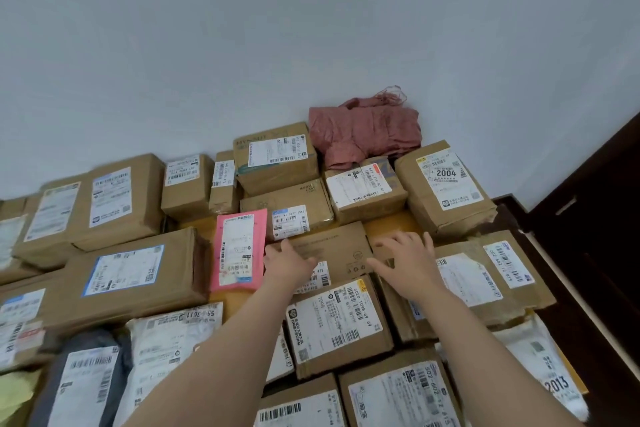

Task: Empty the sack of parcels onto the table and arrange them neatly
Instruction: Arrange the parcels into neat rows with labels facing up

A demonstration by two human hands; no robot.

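Observation:
A flat brown cardboard parcel [341, 248] lies in the middle of the table among several labelled parcels. My left hand [285, 262] rests on its left end with fingers spread. My right hand [407, 258] lies on its right edge, fingers straight. A pink mailer [239, 250] sits just left of it. The crumpled pink sack [363, 130] lies on boxes at the back by the wall. A box marked 2004 [446, 184] stands at the back right.
Cardboard boxes and plastic mailers cover the yellow table [388, 224]. A white wall [311, 28] rises behind. A dark wooden door [602, 218] stands at the right, past the table edge. Grey and white bags [86, 378] lie front left.

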